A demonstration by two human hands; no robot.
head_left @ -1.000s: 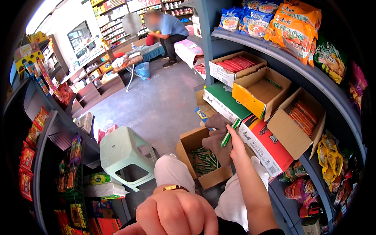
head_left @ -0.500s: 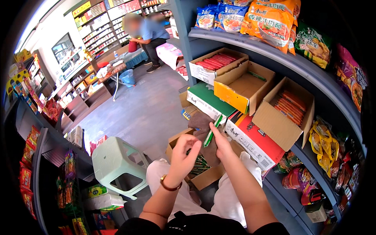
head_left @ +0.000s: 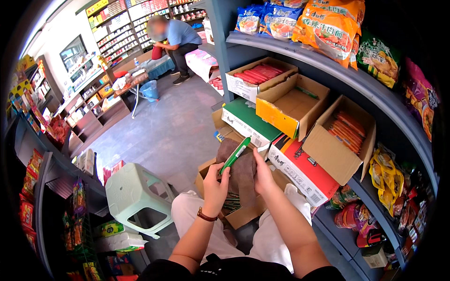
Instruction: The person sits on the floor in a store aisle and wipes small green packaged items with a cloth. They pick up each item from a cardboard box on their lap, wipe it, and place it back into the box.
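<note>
A slim green stick-shaped packet (head_left: 236, 154) is pinched in my left hand (head_left: 216, 189), its upper end slanting up to the right. My right hand (head_left: 265, 178) is closed on a brown cloth (head_left: 243, 171), which hangs between the two hands behind the packet. Some of the right fingers are hidden by the cloth. Below my hands, between my knees, stands an open cardboard box (head_left: 251, 213) with several similar green packets (head_left: 231, 204) inside, partly covered by the cloth and my left hand.
On the right shelf, open boxes hold red sticks (head_left: 260, 75) and orange sticks (head_left: 347, 132); a yellow-sided box (head_left: 276, 117) has one green packet. Beneath lie a green box (head_left: 246, 122) and a red box (head_left: 304, 171). A pale green stool (head_left: 133, 192) stands left. Farther back a person (head_left: 180, 37) sits.
The green packet has passed from my right hand to my left and shifted left. My right hand now has the brown cloth, which has been raised between my hands.
</note>
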